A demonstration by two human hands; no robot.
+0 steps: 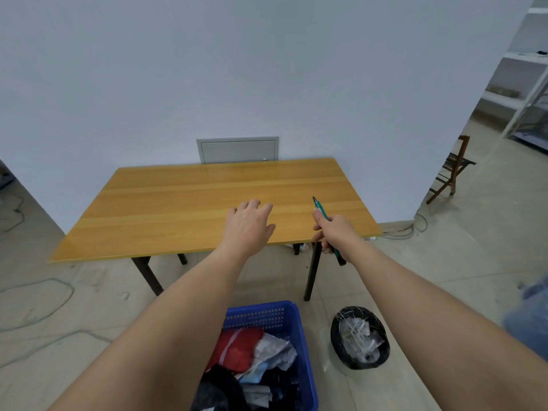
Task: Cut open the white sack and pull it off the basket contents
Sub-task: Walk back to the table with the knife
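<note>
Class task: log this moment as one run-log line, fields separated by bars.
left hand open over table | right hand holds green cutter | blue basket uncovered

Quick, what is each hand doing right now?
Left hand: open, empty, above the table.
Right hand: closed around a green cutter, tip pointing away.

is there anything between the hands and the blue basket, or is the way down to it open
Nothing visible blocks it. Both hands are out over the wooden table: the left hand open and empty, the right hand gripping a green cutter. The blue basket sits on the floor below the forearms, top uncovered.
</note>
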